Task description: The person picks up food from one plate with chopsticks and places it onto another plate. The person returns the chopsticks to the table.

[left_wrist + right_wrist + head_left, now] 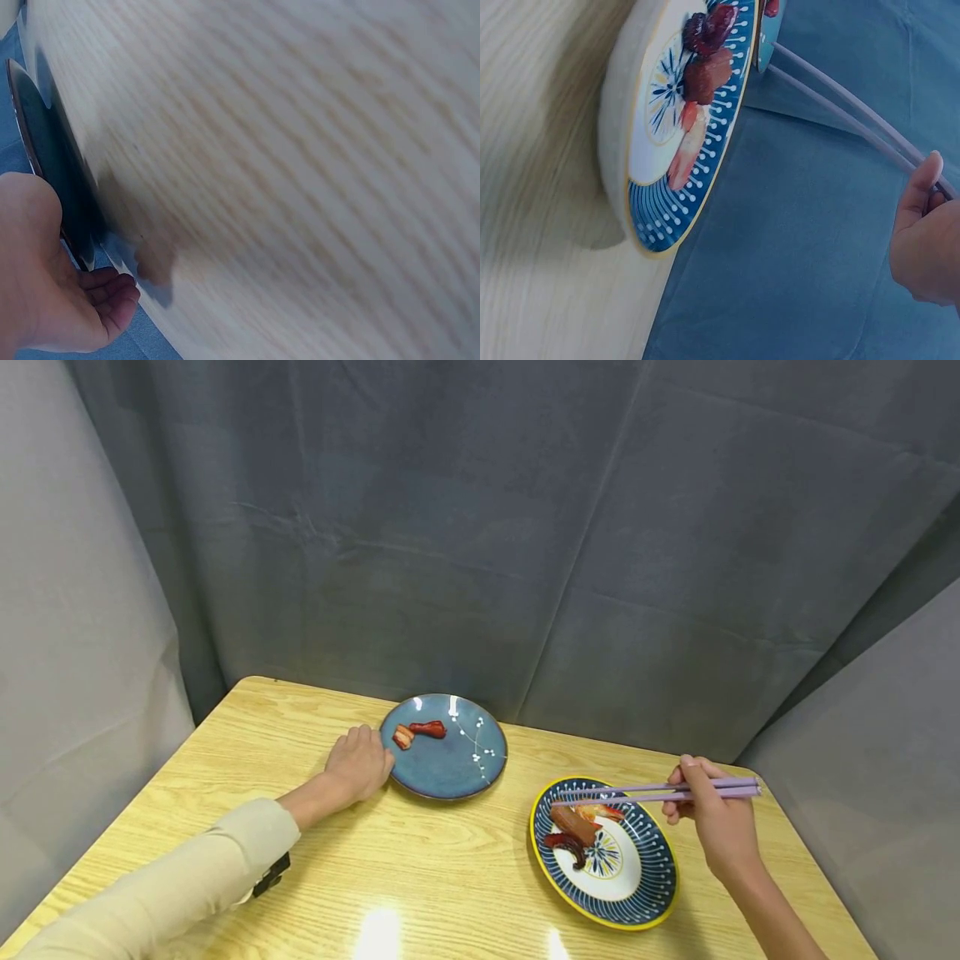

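Observation:
In the head view my left hand (362,764) grips the left rim of a blue plate (442,772) with white blossoms, thumb over the edge. On that plate lie a striped meat-like piece (403,737) and a glossy red piece (428,728). My right hand (716,818) holds a pair of lilac chopsticks (660,794). Their tips hover over a yellow-rimmed patterned dish (652,860), with nothing seen between them. This dish bears a shrimp-like piece (600,811), a brown chunk (576,823) and a dark curled tentacle-like piece (567,846).
Both dishes stand on a light wooden table (420,877), the blue plate near its back edge. A grey curtain (450,543) hangs right behind the table. Pale cloth panels (82,610) close in the left and right sides.

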The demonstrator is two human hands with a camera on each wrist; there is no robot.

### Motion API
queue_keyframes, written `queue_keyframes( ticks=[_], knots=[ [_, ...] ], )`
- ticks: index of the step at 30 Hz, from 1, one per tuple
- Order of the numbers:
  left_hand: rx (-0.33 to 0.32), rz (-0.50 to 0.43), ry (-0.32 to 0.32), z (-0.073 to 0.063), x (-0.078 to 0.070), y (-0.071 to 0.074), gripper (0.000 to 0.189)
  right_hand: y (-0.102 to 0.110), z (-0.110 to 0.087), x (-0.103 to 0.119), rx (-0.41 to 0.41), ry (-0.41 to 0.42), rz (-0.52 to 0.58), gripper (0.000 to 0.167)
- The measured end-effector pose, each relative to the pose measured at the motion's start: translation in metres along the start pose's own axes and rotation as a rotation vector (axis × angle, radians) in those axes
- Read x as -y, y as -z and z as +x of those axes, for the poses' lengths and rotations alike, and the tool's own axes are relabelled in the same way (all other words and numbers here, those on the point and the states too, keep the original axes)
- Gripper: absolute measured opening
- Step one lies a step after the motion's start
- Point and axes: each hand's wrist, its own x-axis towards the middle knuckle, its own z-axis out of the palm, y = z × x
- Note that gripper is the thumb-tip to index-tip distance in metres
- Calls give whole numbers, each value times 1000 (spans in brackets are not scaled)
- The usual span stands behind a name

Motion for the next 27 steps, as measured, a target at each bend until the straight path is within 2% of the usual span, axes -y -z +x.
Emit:
queue_keyframes(
  ticks=[5, 14, 27],
  knots=[
    [-4, -3, 2, 0, 0, 0, 33, -14, 5, 1, 14, 15, -11, 38],
    [-5, -14, 4, 0, 0, -1, 32, -36, 17, 4, 43, 48, -99, 39],
    [7, -2, 0, 1, 1, -2, 33, -70, 29, 3, 87, 82, -100, 35]
  ],
)
